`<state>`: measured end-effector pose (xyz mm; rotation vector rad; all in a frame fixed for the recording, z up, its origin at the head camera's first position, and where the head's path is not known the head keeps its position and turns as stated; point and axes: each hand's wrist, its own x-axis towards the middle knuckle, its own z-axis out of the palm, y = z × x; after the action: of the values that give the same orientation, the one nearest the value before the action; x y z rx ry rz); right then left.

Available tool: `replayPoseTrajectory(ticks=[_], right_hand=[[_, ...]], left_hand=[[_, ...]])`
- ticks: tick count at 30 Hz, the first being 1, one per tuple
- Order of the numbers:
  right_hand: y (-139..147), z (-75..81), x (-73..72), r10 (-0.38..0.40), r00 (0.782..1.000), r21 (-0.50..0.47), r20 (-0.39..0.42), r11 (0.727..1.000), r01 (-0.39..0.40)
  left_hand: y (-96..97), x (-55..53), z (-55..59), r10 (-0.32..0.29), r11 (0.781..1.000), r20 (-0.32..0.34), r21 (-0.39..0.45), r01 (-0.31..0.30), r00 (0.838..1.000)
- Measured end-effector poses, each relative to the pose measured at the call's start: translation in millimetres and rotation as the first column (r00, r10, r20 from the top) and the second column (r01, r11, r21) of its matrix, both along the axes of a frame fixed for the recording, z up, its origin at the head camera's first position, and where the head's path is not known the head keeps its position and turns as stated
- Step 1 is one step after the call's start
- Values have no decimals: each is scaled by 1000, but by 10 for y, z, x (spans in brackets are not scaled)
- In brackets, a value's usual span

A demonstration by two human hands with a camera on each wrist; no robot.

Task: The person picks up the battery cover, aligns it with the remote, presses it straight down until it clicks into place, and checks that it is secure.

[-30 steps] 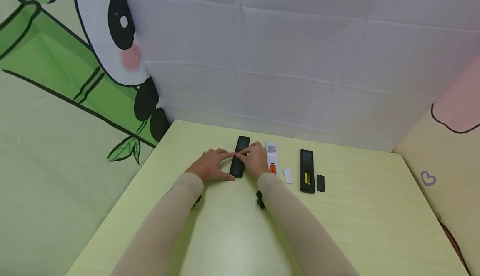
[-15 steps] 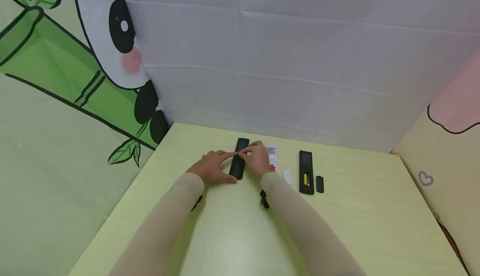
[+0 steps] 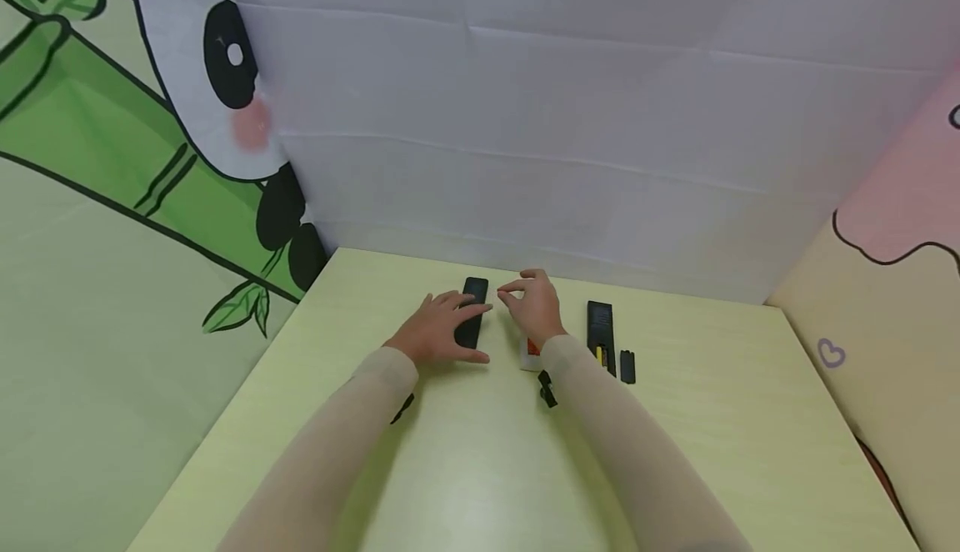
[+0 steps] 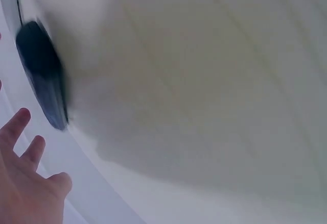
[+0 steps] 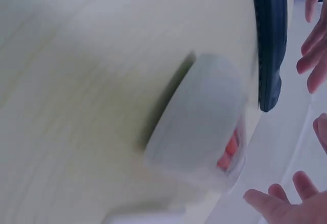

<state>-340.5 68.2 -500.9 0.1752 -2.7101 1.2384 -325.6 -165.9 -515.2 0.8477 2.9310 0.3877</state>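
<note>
My left hand [image 3: 442, 328] has its fingers spread over a black remote control [image 3: 471, 331]. Whether the fingers touch it I cannot tell. Just right of it is my right hand [image 3: 534, 300], thumb and forefinger tips close together, nothing visible between them. Below the right hand lies a white remote [image 3: 529, 360] with orange batteries, partly covered by the wrist. The right wrist view shows this white remote [image 5: 199, 117] blurred, red-orange at one end. Farther right a second black remote [image 3: 601, 325] shows a yellow battery, with a small black battery cover [image 3: 627, 367] beside it.
A pale wooden-look table [image 3: 465, 469] bears everything. Behind it hangs a whitish cloth [image 3: 525, 143]; a printed panda and bamboo cloth [image 3: 135, 127] is at the left. In the right wrist view a pale piece [image 5: 145, 218] is cut off by the lower edge.
My right hand has drawn off the left black remote to the right. The white remote lies nearer to me than before. My left fingers have opened wider. The view has shifted slightly.
</note>
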Motion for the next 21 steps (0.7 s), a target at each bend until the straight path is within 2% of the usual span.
replayPoseTrajectory(ticks=[3, 4, 10, 11, 17, 21], right_hand=[[108, 32, -2, -3, 1000, 3, 8, 1000, 3], [195, -76, -93, 1, 1000, -1, -12, 1000, -1], [432, -15, -97, -19, 1000, 40, -20, 999, 20], [421, 105, -7, -26, 1000, 58, 1, 998, 26], [701, 124, 26, -28, 998, 143, 53, 989, 20], [944, 72, 13, -8, 993, 221, 117, 975, -18]], left_hand=[[148, 24, 10, -37, 999, -10, -10, 37, 999], [197, 30, 11, -48, 999, -16, -14, 48, 999], [458, 70, 26, -89, 996, -36, -31, 87, 995], [491, 78, 25, -92, 995, -35, -36, 91, 995], [636, 107, -41, -94, 995, 0, -30, 94, 996], [711, 132, -61, -90, 994, 1, -64, 90, 996]])
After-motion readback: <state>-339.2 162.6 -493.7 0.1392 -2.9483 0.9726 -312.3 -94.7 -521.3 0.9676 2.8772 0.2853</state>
